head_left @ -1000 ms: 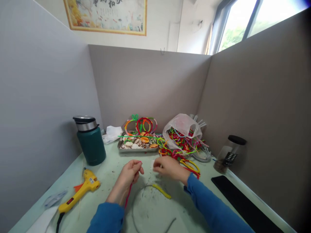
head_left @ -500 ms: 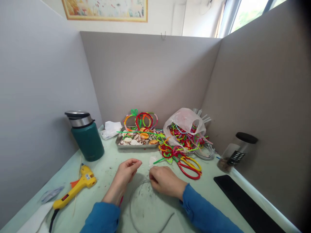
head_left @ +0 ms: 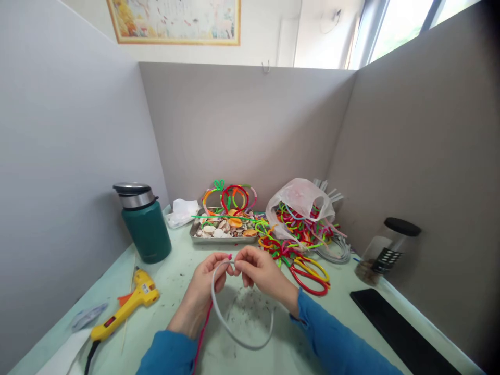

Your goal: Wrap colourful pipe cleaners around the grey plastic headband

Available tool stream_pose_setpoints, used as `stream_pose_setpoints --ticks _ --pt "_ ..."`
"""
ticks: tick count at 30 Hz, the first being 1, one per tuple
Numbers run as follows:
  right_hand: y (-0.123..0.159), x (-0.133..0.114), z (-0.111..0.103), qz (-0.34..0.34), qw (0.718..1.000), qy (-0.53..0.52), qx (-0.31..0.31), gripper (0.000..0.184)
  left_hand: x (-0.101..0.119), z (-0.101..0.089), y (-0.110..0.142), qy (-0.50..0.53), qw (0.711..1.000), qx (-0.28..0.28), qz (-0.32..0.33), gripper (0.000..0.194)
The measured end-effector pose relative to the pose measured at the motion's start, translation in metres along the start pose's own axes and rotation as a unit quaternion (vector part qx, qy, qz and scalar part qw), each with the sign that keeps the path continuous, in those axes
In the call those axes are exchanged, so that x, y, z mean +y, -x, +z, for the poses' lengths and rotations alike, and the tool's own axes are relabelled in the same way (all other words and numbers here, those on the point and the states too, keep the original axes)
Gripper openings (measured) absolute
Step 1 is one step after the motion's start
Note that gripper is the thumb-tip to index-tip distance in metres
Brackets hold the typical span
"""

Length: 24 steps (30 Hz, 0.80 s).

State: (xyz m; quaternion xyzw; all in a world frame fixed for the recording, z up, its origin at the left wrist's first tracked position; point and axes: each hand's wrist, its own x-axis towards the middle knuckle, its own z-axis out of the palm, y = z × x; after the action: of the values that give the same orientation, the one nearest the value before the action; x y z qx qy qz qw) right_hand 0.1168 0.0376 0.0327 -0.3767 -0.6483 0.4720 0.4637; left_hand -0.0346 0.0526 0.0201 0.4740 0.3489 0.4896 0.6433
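My left hand (head_left: 198, 285) is closed in a pinch on a thin pink pipe cleaner (head_left: 202, 336), whose tip pokes up above the fingers and whose length trails down past the wrist. A grey cord (head_left: 244, 345) hangs in an open loop below both hands, its free end curling up at the right. Close beside the left one, my right hand (head_left: 262, 272) pinches the cord near its upper end. The fingertips of both hands meet there, so the exact contact between cord and pipe cleaner is partly hidden.
A yellow glue gun (head_left: 127, 307) and a green bottle (head_left: 146, 229) stand at the left. Behind the hands are a metal tray (head_left: 222, 240) of shells, pipe-cleaner rings (head_left: 235, 199) and a plastic bag (head_left: 299, 191). A jar (head_left: 385, 255) and black strip (head_left: 394, 323) are right.
My hands have come together, and the right one has brought the grey cord's end up to the left. The loop is now lifted, and more of the pink pipe cleaner shows.
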Motion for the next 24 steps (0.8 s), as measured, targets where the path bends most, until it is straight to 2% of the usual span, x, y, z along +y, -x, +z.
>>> stream_pose_setpoints --ticks 4,8,12,18,24 --pt "-0.009 0.002 0.009 0.026 0.997 -0.058 0.039 0.014 0.001 0.002 0.003 -0.013 0.999 0.012 0.028 0.023" --pt "-0.009 0.007 0.007 0.039 0.994 -0.08 0.058 0.018 -0.001 0.004 0.004 -0.042 0.998 -0.003 0.04 0.021" --pt "-0.007 0.007 0.001 0.055 0.992 -0.102 0.042 0.019 -0.005 0.006 0.003 -0.059 0.997 -0.017 0.046 0.023" --pt "-0.006 0.004 -0.001 0.072 0.979 -0.189 0.003 0.015 -0.008 0.007 0.0 -0.065 0.997 0.003 0.05 0.023" --pt "-0.006 0.009 0.0 0.065 0.974 -0.216 0.003 0.016 -0.007 0.008 0.002 -0.048 0.998 -0.007 0.048 0.024"
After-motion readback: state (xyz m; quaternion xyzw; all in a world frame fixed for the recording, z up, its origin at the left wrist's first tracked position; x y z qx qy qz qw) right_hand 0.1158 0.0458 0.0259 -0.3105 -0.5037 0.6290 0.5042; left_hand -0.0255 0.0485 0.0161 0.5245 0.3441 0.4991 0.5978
